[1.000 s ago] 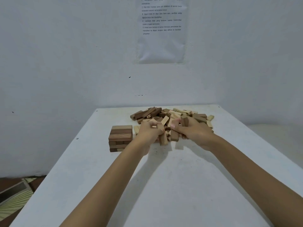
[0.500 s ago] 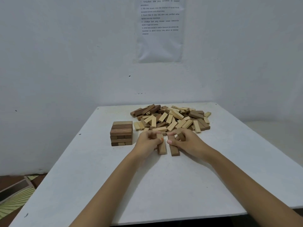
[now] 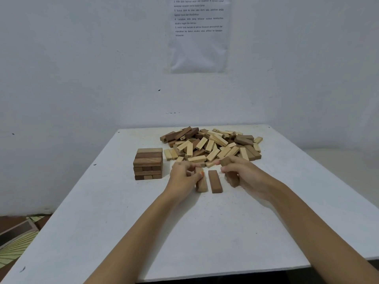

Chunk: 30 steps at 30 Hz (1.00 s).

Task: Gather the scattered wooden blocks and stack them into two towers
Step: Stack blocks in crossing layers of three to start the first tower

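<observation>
A heap of scattered light and dark wooden blocks (image 3: 213, 144) lies at the far middle of the white table (image 3: 184, 232). To its left stands a low tower (image 3: 148, 163) of several layers of dark blocks. In front of the heap my left hand (image 3: 184, 177) pinches a brown block (image 3: 202, 184) that lies on the table. Beside it a second dark block (image 3: 215, 181) lies free. My right hand (image 3: 242, 174) grips a third dark block (image 3: 231, 178), tilted, its top end showing above the fingers.
A printed sheet (image 3: 198, 33) hangs on the white wall behind the table. The table's front edge runs close below my forearms. Patterned floor (image 3: 16, 242) shows at the lower left. A lower pale surface sits to the table's right.
Both hands have drawn back from the heap toward me, bringing three dark blocks. One now lies free between the hands; the right hand has lifted its block apart from it.
</observation>
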{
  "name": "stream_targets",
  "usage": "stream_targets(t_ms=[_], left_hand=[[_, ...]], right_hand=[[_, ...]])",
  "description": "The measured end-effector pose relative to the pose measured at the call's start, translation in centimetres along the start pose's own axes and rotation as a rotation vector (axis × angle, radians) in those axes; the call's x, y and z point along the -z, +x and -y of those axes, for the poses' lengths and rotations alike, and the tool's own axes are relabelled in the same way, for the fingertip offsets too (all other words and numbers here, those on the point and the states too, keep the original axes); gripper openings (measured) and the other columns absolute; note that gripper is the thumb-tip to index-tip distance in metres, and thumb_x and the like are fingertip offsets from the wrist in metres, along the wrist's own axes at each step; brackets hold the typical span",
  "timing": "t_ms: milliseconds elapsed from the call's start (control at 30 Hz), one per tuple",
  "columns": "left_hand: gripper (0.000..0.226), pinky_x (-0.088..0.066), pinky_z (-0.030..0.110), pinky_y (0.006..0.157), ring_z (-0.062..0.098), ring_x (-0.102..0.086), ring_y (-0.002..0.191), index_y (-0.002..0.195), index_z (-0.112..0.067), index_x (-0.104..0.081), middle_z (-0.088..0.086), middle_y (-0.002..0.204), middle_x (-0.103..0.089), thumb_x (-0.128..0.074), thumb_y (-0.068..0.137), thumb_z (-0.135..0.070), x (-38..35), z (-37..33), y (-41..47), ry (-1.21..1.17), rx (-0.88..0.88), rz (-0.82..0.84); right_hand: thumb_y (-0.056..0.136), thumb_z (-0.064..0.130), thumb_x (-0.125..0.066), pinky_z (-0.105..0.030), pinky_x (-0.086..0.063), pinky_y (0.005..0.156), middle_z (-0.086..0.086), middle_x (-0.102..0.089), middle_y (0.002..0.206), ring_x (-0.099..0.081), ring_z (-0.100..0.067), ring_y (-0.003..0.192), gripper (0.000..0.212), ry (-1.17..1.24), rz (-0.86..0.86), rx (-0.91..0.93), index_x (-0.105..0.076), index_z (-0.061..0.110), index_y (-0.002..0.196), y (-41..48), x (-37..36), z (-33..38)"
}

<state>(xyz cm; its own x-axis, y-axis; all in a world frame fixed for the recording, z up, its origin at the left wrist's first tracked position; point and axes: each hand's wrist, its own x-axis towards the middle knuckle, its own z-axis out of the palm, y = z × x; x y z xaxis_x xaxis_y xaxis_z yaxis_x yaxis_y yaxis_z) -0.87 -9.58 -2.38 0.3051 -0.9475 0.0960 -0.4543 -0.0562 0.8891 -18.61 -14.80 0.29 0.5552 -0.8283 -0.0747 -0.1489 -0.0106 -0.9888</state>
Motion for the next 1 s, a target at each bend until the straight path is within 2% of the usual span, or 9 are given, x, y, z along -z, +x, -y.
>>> stream_targets(t_ms=[100,233,300,400,567,700,833,933,1000], left_hand=[[0.017,-0.039,0.009,0.060,0.010,-0.056,0.086,0.107,-0.018,-0.066,0.007,0.109,-0.057,-0.062,0.091,-0.020,0.0,0.1,0.0,0.043,-0.033,-0.031],[0.018,-0.038,0.004,0.052,0.009,-0.051,0.074,0.107,-0.013,-0.064,0.005,0.095,-0.058,-0.062,0.089,-0.014,0.2,0.0,-0.1,0.003,-0.048,-0.079],[0.019,-0.039,0.008,0.053,0.009,-0.050,0.073,0.106,-0.014,-0.063,0.006,0.095,-0.059,-0.060,0.088,-0.012,0.2,-0.1,-0.3,-0.009,-0.049,-0.091],[0.020,-0.046,0.017,0.063,0.010,-0.053,0.073,0.107,-0.011,-0.063,0.007,0.093,-0.059,-0.060,0.087,-0.009,0.1,-0.2,-0.5,-0.016,-0.061,-0.086],[0.019,-0.053,0.025,0.068,0.015,-0.062,0.076,0.106,-0.011,-0.062,0.002,0.090,-0.057,-0.064,0.087,-0.011,-0.3,-0.5,-0.8,-0.017,-0.086,-0.018],[0.019,-0.056,0.032,0.073,0.022,-0.065,0.084,0.105,-0.012,-0.062,0.003,0.092,-0.059,-0.066,0.087,-0.017,-0.4,-0.5,-1.1,0.012,-0.112,-0.013],[0.020,-0.054,0.025,0.072,0.017,-0.065,0.079,0.108,-0.015,-0.060,0.010,0.102,-0.061,-0.063,0.089,-0.019,0.0,-0.8,-1.3,-0.053,-0.087,0.014],[0.033,-0.051,0.024,0.077,0.014,-0.060,0.090,0.119,-0.021,-0.054,0.005,0.112,-0.055,-0.065,0.088,-0.022,0.8,-1.2,-1.5,-0.102,-0.091,0.078],[0.056,-0.049,0.020,0.077,0.011,-0.056,0.099,0.129,-0.027,-0.044,-0.002,0.116,-0.048,-0.073,0.082,-0.027,1.1,-1.0,-1.8,-0.078,-0.105,0.153]], right_hand=[[0.097,0.011,-0.055,-0.017,-0.041,0.061,0.000,-0.051,0.081,-0.046,-0.013,0.069,0.016,-0.067,-0.104,0.029,-0.064,0.016,0.110,0.2,0.0,-0.2],[0.098,0.019,-0.056,-0.011,-0.035,0.050,-0.004,-0.044,0.075,-0.042,-0.011,0.063,0.012,-0.179,-0.132,0.082,-0.060,0.009,0.093,0.3,0.1,-0.6],[0.096,0.020,-0.058,-0.008,-0.037,0.050,-0.008,-0.047,0.077,-0.044,-0.012,0.065,0.006,-0.235,-0.159,0.092,-0.061,0.017,0.100,0.3,-0.1,-0.7],[0.092,0.023,-0.065,-0.019,-0.040,0.061,-0.006,-0.050,0.078,-0.048,-0.013,0.069,0.020,-0.346,-0.251,0.138,-0.062,0.018,0.112,0.9,-0.1,-1.6],[0.084,0.035,-0.072,-0.021,-0.038,0.067,-0.001,-0.055,0.099,-0.051,-0.008,0.084,0.021,-0.630,-0.426,0.266,-0.068,0.021,0.099,1.6,-0.3,-2.5],[0.089,0.036,-0.065,-0.014,-0.031,0.060,-0.003,-0.052,0.102,-0.048,-0.002,0.076,0.022,-0.677,-0.393,0.238,-0.064,0.016,0.100,1.6,-0.4,-2.8],[0.099,0.030,-0.051,-0.020,-0.037,0.062,-0.006,-0.058,0.090,-0.048,-0.008,0.072,0.021,-0.572,-0.392,0.169,-0.062,0.013,0.104,1.3,-0.6,-2.2],[0.097,0.024,-0.055,-0.023,-0.045,0.076,-0.006,-0.056,0.097,-0.050,-0.012,0.078,0.015,-0.261,-0.176,0.066,-0.065,0.018,0.106,0.4,1.1,-1.3],[0.092,0.021,-0.063,-0.012,-0.046,0.071,-0.007,-0.057,0.110,-0.051,-0.010,0.083,0.021,-0.257,-0.007,0.055,-0.065,0.023,0.113,-0.1,2.4,-1.0]])
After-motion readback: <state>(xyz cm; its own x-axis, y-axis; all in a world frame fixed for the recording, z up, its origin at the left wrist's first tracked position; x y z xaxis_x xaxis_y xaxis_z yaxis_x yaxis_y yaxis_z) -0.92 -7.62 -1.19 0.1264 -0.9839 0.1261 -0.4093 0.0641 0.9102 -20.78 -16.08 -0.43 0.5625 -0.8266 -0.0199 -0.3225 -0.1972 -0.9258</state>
